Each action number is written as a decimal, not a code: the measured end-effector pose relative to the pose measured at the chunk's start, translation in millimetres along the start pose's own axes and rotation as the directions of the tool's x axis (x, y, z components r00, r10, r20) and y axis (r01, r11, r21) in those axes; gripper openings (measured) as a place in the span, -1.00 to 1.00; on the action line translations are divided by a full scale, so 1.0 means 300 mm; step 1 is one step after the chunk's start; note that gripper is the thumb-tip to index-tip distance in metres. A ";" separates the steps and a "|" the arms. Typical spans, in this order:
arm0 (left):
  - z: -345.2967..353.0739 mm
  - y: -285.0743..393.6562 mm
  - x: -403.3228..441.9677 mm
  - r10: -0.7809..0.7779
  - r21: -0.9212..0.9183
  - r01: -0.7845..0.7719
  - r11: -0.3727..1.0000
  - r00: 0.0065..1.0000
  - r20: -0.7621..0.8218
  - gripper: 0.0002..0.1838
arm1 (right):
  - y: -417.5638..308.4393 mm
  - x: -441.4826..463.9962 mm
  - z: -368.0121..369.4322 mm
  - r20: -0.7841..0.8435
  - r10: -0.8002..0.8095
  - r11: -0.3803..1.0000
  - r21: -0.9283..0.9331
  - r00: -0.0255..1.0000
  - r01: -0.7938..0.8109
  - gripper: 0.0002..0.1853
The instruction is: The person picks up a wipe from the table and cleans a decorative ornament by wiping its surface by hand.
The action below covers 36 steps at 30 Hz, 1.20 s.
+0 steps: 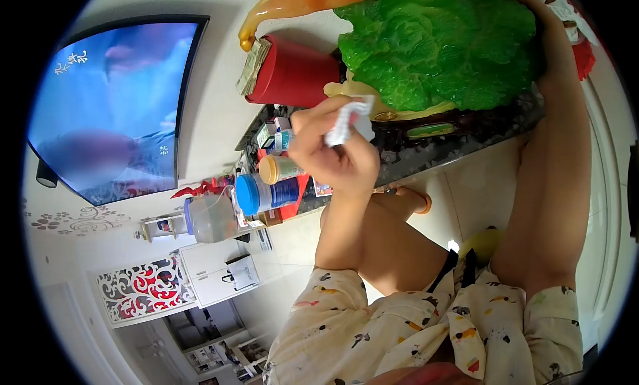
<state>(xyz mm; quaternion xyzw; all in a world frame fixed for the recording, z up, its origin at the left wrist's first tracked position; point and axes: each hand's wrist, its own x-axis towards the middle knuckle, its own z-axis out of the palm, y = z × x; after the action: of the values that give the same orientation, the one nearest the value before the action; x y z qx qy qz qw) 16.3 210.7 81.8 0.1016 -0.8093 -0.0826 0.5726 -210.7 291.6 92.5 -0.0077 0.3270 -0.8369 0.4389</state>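
My left hand is closed around a crumpled white tissue or wipe, which sticks out past the fingers. Just beyond it stands a large glossy green cabbage ornament on a yellowish and dark base. My right hand reaches along the far right edge of the ornament and curls against it; most of its fingers are hidden. An orange and yellow part of an ornament juts out at the top. Beside my left hand are a tan-lidded jar and a blue-lidded tub.
Everything appears turned sideways. A red bin-like container with papers stands by the ornament on the dark stone top. A plastic jar and small boxes line the counter. A lit television hangs on the wall.
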 end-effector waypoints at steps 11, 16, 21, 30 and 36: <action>0.011 -0.031 0.019 -0.090 0.071 0.091 0.993 0.996 -0.009 -0.78 | 0.036 -0.078 0.061 -0.043 -0.088 0.995 0.047 0.995 0.090 -0.63; -0.025 -0.030 0.061 -0.008 0.272 -0.054 0.961 0.975 0.224 -0.80 | 0.080 -0.101 0.068 -0.020 -0.264 0.954 0.144 0.964 0.264 -0.66; -0.031 -0.048 0.135 0.012 0.144 -0.083 0.986 0.900 0.435 -0.75 | 0.074 -0.090 0.050 0.002 -0.181 0.969 0.174 0.984 0.178 -0.67; 0.005 -0.031 0.165 0.049 0.148 -0.130 0.980 0.888 0.457 -0.62 | 0.007 0.138 -0.142 -0.151 0.052 0.993 -0.097 0.987 -0.067 -0.64; -0.007 -0.068 0.152 -0.041 0.037 0.027 0.999 0.891 0.452 -0.77 | 0.006 0.114 -0.093 -0.165 0.063 0.992 -0.099 0.984 -0.080 -0.64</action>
<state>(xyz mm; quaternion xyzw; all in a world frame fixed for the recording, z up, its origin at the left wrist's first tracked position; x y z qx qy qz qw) 5.0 179.2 119.0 0.1020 -0.9196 -0.1021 0.3653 -238.7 280.7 60.2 0.0487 0.4053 -0.7999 0.4399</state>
